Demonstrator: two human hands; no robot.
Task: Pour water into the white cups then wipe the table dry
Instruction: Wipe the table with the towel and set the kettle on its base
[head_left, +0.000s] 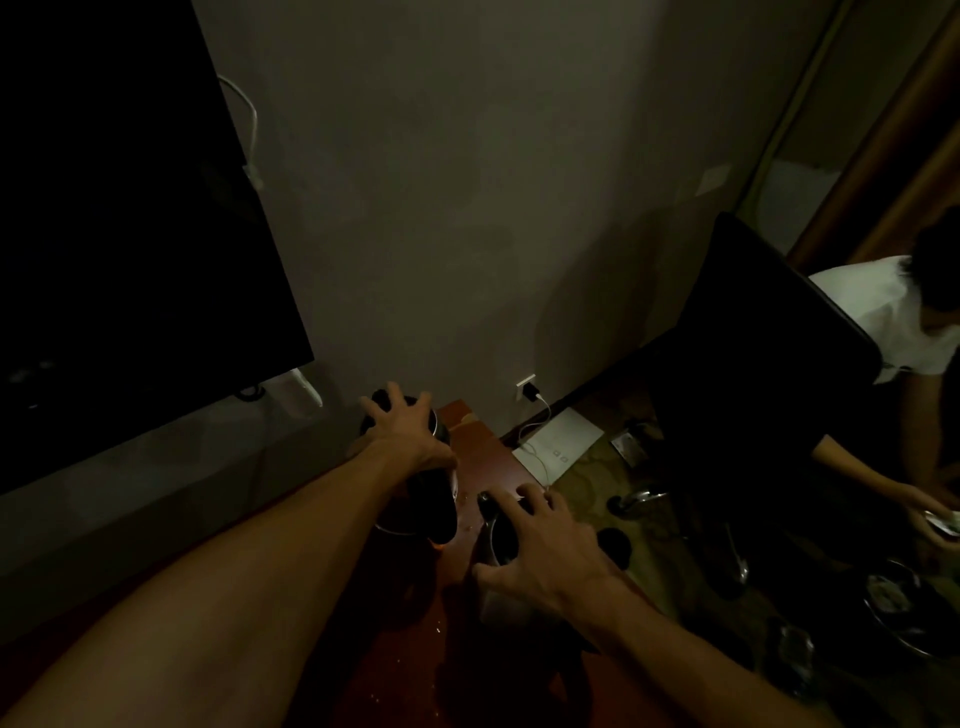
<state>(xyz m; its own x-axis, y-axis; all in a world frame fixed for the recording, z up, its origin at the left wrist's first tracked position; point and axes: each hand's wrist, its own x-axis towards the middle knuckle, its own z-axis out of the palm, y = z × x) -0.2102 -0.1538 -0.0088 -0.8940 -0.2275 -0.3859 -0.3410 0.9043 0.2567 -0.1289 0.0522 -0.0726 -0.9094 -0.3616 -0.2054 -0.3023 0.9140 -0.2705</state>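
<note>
The room is dim. My left hand (402, 428) lies over the top of a dark kettle (434, 512), fingers spread around its lid, with the black handle below my wrist. My right hand (540, 540) spans the round metal rim of a second dark vessel (496, 538), thumb on the near side and fingers on the far side. Both stand on a reddish-brown table (483, 452). Water drops (467, 526) glisten between the two vessels and nearer to me. A pale shape (496, 608) under my right thumb may be a white cup; I cannot tell.
A large black screen (130, 234) fills the left. On the wall behind the table is a socket with a charger (527, 389), its cable running to a white board (563, 436) on the floor. A black chair (753, 389), a person in a white shirt (883, 317) and a metal bowl (909, 618) are at right.
</note>
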